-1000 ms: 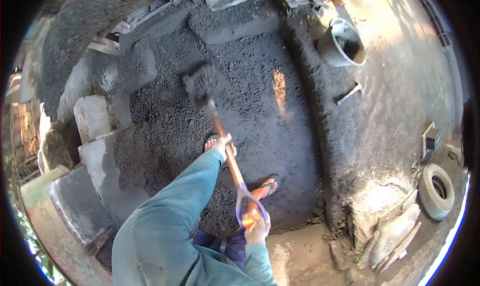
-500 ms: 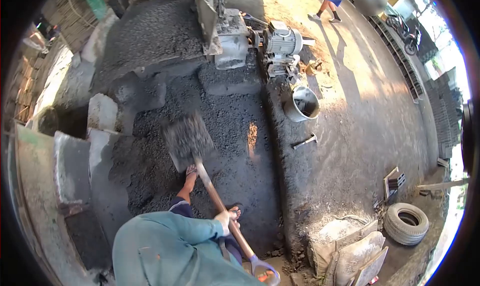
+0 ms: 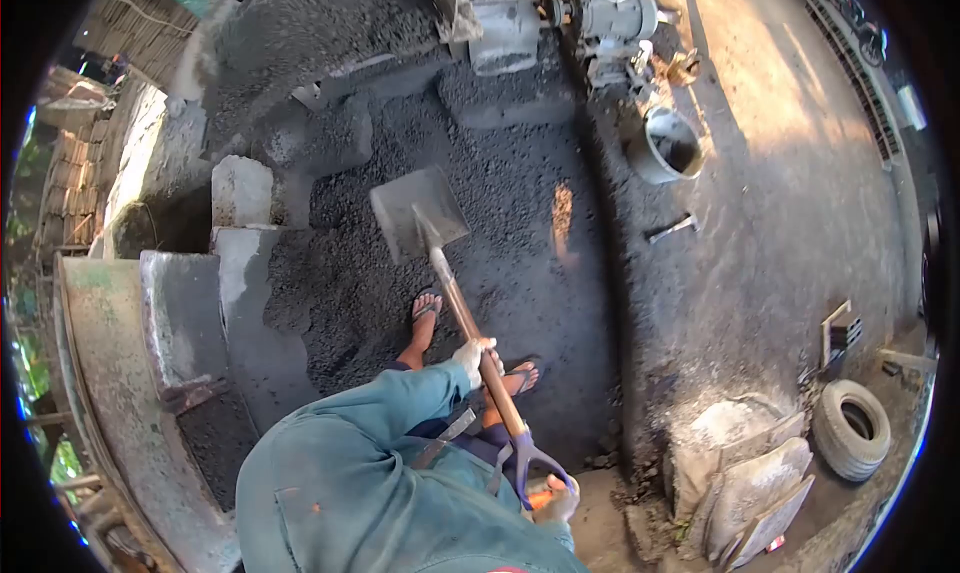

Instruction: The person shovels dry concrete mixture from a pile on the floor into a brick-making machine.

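A shovel (image 3: 462,308) with a brown shaft and a purple D-shaped handle reaches forward from my body. Its square metal blade (image 3: 420,213) looks bare and hangs over dark, gravelly material (image 3: 350,243). Partway down the shaft, my left hand (image 3: 475,361), in a pale glove, is wrapped round it. My right hand (image 3: 556,499) is closed on the D-handle near the bottom of the view; it also looks gloved. My feet in flip-flops stand on the dark floor below the blade.
A larger dark heap (image 3: 320,33) lies at the upper left beside an electric motor (image 3: 612,15). A low ledge runs on the right, with a bucket (image 3: 668,145), a hammer (image 3: 673,228) and a tire (image 3: 851,430) beyond it. Concrete blocks (image 3: 180,313) border the left.
The shovel blade was blurred and looked dark; now it is sharp and bare. My view has shifted left, and the walking person at the top has gone out of it.
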{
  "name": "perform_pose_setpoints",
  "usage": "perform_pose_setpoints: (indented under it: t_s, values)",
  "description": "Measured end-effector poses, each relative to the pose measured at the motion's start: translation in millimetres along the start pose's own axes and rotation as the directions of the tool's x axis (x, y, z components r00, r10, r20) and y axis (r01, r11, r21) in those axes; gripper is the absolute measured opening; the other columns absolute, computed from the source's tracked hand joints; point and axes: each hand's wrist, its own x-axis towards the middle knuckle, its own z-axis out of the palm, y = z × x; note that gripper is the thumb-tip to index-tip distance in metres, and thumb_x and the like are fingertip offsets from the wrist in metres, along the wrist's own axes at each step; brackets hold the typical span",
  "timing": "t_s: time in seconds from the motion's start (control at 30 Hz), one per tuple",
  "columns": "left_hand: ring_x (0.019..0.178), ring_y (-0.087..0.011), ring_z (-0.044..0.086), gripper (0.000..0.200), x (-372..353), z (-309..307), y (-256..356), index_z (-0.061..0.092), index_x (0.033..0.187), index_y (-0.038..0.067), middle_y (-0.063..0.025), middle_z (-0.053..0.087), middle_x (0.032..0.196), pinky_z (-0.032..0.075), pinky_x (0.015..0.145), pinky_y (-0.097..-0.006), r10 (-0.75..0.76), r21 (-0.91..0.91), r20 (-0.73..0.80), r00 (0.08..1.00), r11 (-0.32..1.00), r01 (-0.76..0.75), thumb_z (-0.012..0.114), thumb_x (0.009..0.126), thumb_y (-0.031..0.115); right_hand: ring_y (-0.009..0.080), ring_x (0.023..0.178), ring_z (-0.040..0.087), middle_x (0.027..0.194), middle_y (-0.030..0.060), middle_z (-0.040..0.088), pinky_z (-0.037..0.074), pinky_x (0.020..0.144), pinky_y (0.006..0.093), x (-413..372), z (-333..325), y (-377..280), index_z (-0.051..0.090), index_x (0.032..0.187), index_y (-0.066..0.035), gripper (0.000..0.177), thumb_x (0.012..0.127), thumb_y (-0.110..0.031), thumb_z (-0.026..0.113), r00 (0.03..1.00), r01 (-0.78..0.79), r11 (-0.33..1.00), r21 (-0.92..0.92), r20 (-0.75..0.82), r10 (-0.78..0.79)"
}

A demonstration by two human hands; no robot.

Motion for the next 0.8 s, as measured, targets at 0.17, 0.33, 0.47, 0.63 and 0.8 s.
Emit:
perform_pose_setpoints:
  t_s: [0.17,0.33,0.47,0.63,0.8]
  values:
    - [0.059,-0.0269,0.058,0.019,98.3,-73.8,105.1,0.051,0.092,0.013,-0.0072,0.056,0.069,0.056,0.067,-0.0534,0.097,0.194,-0.133,0.986,0.979,-0.070,0.068,0.092,0.023,0.0238,0.057,0.063,0.075,0.0082,0.060,0.056,0.053,0.0393,-5.2,201.2,87.9,0.059,0.098,-0.001,0.026,0.077,0.011,0.066,0.994,-0.091,0.995,-0.027,-0.057,0.089]
    - [0.054,-0.0297,0.056,0.036,87.4,-139.6,198.7,0.051,0.090,0.014,-0.0091,0.057,0.067,0.052,0.058,-0.0536,0.068,0.386,-0.214,0.974,0.922,0.020,0.064,0.095,0.048,0.0169,0.071,0.065,0.085,0.0072,0.065,0.055,0.063,0.0326,2.0,327.2,204.7,0.062,0.105,0.001,0.025,0.082,0.005,0.071,0.991,-0.086,0.962,-0.261,0.075,0.109]
    - [0.049,-0.0280,0.053,0.042,100.3,-132.5,335.6,0.050,0.088,0.015,-0.0078,0.054,0.064,0.047,0.049,-0.0528,0.154,0.549,-0.379,0.912,0.831,0.088,0.062,0.095,0.054,0.0154,0.070,0.063,0.085,0.0074,0.066,0.052,0.063,0.0315,0.7,448.5,254.4,0.064,0.103,0.001,0.021,0.085,-0.002,0.074,0.958,-0.167,0.972,-0.165,0.205,0.199]
    - [0.057,-0.0331,0.062,0.046,160.0,-65.2,504.3,0.056,0.090,0.009,-0.0122,0.064,0.073,0.052,0.050,-0.0521,0.434,0.769,-0.369,0.822,0.639,0.008,0.057,0.097,0.054,0.0156,0.064,0.063,0.078,0.0082,0.066,0.052,0.056,0.0324,67.0,623.8,254.8,0.061,0.102,-0.001,0.018,0.090,-0.007,0.072,0.927,-0.018,0.968,-0.249,0.359,0.110]
    - [0.062,-0.0200,0.057,0.040,167.0,-60.4,465.5,0.060,0.094,0.013,-0.0012,0.053,0.066,0.050,0.054,-0.0418,0.523,0.978,0.082,0.849,0.122,-0.169,0.060,0.096,0.053,0.0224,0.065,0.066,0.077,0.0106,0.066,0.054,0.057,0.0360,221.9,555.6,226.0,0.058,0.097,-0.002,0.016,0.090,-0.008,0.071,0.917,-0.088,0.993,-0.076,0.384,0.111]
